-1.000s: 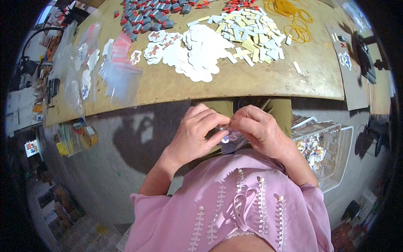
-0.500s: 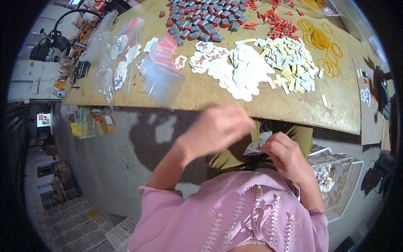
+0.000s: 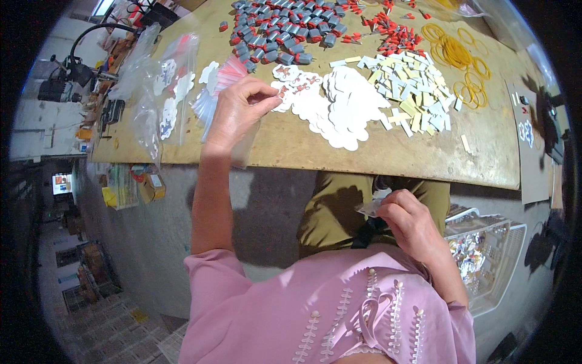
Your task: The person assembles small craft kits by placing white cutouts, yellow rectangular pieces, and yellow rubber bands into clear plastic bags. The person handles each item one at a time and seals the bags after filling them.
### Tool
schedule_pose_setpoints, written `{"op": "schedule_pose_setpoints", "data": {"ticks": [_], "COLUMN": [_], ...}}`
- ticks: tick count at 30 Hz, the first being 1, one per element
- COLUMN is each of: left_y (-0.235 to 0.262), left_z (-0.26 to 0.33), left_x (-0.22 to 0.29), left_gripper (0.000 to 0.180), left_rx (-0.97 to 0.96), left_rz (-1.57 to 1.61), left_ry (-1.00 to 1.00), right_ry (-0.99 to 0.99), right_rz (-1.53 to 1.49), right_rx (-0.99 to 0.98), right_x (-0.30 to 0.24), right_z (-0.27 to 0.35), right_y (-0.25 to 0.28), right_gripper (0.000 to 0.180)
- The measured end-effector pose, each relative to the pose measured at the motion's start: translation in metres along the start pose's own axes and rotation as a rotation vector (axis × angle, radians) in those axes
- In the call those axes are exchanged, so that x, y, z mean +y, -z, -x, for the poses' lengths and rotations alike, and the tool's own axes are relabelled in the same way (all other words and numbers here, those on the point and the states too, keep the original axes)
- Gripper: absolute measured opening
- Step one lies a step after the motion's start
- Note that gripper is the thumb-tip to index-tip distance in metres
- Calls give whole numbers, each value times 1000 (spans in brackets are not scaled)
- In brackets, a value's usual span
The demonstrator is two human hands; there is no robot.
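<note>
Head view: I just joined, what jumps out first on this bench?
The heap of white scalloped paper cards at the middle of the wooden worktable, with grey and red small parts behind it and yellow rubber bands at the far right. The left hand pinches at the cards' left edge, while the right hand holds a small clear plastic bag over the lap.

A worn tan wooden surface (image 3: 376, 155) carries white cloud-shaped cards (image 3: 345, 106), pale yellow strips (image 3: 409, 85), yellow rubber bands (image 3: 454, 54), small grey blocks (image 3: 285, 33), red bits (image 3: 394, 33) and clear plastic bags (image 3: 163, 91).
</note>
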State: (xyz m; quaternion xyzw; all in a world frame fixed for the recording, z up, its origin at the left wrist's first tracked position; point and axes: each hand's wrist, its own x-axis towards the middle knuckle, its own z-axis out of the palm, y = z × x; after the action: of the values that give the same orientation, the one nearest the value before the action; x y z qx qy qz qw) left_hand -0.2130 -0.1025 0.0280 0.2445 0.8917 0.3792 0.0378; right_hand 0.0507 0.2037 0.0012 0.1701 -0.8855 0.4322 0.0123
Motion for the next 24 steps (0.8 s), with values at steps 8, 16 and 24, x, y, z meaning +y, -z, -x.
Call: {"op": "schedule_pose_setpoints", "data": {"ticks": [8,16,24], "left_y": [-1,-1,-5], "left_z": [1,0,-2], "left_x": [5,17,8], "left_gripper": [17,19,19], "left_rx": [27,-13,-36], "left_rz": [-279,-231,-194], "left_ry": [-169,-111,-178], "right_ry": [48,49,14], "right_rz": [-6,-15,-13], "right_rx": [24,40,49], "right_x": [2,-1,3], "right_z": [0,4,9], "right_y": [-3,-3,-4], "right_gripper": [23,24,24]}}
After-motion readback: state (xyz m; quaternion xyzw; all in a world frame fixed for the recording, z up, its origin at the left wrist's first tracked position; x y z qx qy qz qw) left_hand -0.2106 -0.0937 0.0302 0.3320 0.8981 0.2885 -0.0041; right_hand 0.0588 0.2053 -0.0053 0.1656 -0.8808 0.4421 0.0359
